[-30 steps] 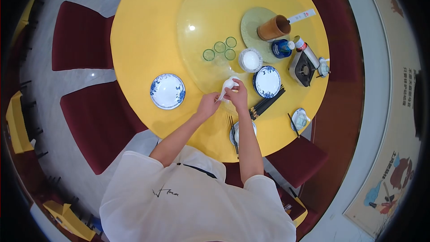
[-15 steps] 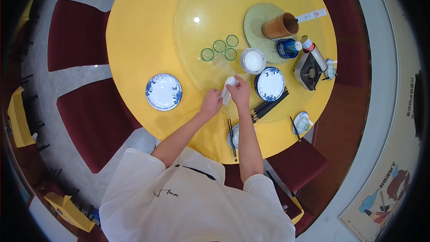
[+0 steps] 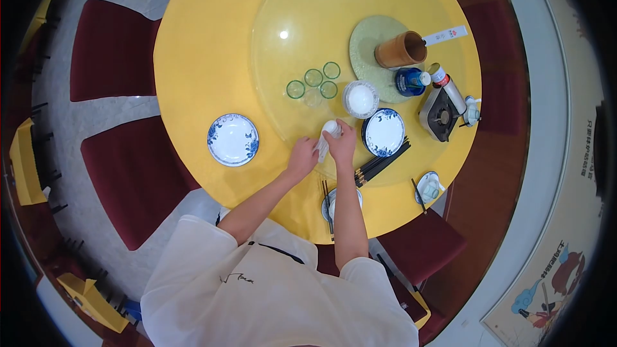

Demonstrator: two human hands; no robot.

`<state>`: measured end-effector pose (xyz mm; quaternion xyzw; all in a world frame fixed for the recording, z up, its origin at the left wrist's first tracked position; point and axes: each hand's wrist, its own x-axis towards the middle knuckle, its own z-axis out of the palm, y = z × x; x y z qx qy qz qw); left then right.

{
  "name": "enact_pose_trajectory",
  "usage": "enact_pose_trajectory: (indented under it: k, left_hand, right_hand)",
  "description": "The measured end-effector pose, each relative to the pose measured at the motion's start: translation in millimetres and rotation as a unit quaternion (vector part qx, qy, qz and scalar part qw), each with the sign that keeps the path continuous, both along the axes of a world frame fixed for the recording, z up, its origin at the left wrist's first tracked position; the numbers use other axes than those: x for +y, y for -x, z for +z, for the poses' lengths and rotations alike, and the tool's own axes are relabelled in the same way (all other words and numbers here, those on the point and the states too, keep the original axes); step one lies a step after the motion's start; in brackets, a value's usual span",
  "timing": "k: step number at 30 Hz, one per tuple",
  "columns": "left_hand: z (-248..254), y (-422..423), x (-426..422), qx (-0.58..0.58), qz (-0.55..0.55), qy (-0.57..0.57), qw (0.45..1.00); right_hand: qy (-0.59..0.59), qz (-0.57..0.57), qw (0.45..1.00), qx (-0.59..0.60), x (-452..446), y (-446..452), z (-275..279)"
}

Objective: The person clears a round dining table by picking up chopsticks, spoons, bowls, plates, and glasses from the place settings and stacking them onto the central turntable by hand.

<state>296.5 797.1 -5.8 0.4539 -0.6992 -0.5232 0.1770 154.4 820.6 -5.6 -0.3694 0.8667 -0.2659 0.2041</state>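
Observation:
Both my hands meet over the near edge of the glass turntable (image 3: 276, 77), around white spoons (image 3: 330, 128) that look stacked together. My left hand (image 3: 303, 156) pinches them from the left, near the handles. On the other side, my right hand (image 3: 342, 144) has its fingers closed on them near the bowl end. Just right of my right hand lies a stack of blue-patterned plates (image 3: 384, 132), with a bundle of black chopsticks (image 3: 382, 163) below it. White bowls (image 3: 360, 99) stand above. A single blue-patterned plate (image 3: 232, 140) rests on the yellow cloth at the left.
Several green-rimmed glasses (image 3: 313, 78) stand beyond my hands. A bamboo cup (image 3: 401, 49), a blue bottle (image 3: 412, 81) and a portable stove (image 3: 439, 114) are at the right. Place settings lie under my right forearm and at the right edge (image 3: 429, 188). Red chairs (image 3: 138, 177) surround the table.
The view has shifted slightly, so the table things appear a little lower. My hands stay together on the spoons, with small finger movements.

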Motion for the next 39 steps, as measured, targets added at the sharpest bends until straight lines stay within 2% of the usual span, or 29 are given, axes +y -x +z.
enact_pose_trajectory:
  k: [16,18,21,22,24,27,28,29,32,33,35,36,39]
  left_hand:
    - [-14.8,-9.4,-3.3,0.037,0.000,-0.022,0.999]
    - [-18.2,-15.0,-8.0,0.064,0.004,-0.053,0.997]
    - [-4.9,-41.5,-22.2,0.068,0.022,-0.108,0.992]
    - [0.8,-55.9,-29.1,0.062,0.034,-0.129,0.989]
    - [9.0,-92.7,-45.7,0.062,0.078,-0.097,0.990]
    - [-5.3,-158.5,-66.3,0.087,0.191,-0.025,0.977]
    - [-2.2,-182.7,-75.5,0.018,0.209,-0.024,0.978]
    - [-4.5,-208.0,-81.4,-0.042,0.215,0.036,0.975]
    - [-8.9,-260.8,-94.6,-0.073,0.270,0.050,0.959]
    - [-20.4,-272.3,-95.8,-0.064,0.278,0.059,0.957]
    - [-19.1,-277.5,-101.8,-0.011,0.292,-0.076,0.953]
    - [-17.9,-276.0,-105.4,0.018,0.296,-0.142,0.944]
    - [-31.1,-272.2,-108.2,0.027,0.272,-0.141,0.951]
  right_hand:
    - [0.063,0.023,0.998,0.008,8.2,-1.4,5.2]
    - [0.072,0.029,0.996,0.050,13.1,-5.1,14.2]
    - [0.060,0.006,0.997,0.044,23.7,-20.9,34.3]
    - [0.060,0.001,0.998,0.007,23.9,-34.0,47.6]
    - [0.059,-0.007,0.996,-0.069,24.6,-60.3,68.7]
    - [0.067,-0.001,0.979,-0.192,31.3,-97.7,47.9]
    - [0.059,0.000,0.972,-0.228,30.7,-112.1,46.2]
    - [0.050,0.021,0.972,-0.229,27.8,-125.7,43.6]
    - [0.028,0.060,0.957,-0.283,19.3,-154.4,7.0]
    - [0.018,0.024,0.943,-0.330,10.7,-164.2,4.9]
    - [0.000,-0.051,0.907,-0.419,-10.2,-182.2,1.8]
    - [-0.003,-0.058,0.903,-0.426,-19.4,-188.4,-1.4]
    - [-0.015,-0.082,0.894,-0.440,-34.9,-200.2,-10.6]
